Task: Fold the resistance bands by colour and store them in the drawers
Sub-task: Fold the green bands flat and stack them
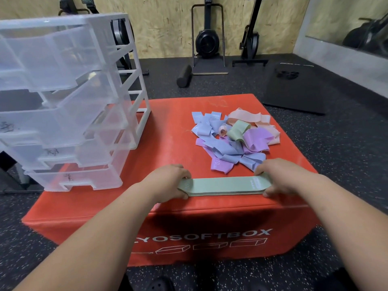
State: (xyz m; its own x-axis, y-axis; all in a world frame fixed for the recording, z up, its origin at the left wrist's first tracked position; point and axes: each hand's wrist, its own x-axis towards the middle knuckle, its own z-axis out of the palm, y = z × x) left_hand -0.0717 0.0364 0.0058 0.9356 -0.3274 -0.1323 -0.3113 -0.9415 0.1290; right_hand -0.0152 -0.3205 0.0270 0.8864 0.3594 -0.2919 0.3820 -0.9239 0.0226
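We count five clear drawers (63, 114) in one plastic unit (134, 66) at upper left, two hands (168, 181), one flat green band (222, 185) and one mixed heap of bands (233, 139), too tangled to number.

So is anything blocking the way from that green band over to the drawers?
Nothing visible. The green band, held by the left hand and right hand, has bare red box top between it and the drawer unit; the band pile lies aside.

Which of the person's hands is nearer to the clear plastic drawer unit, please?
The left. The left hand holds the green band's left end, just right of the drawer unit. The right hand holds the band's other end, farther away.
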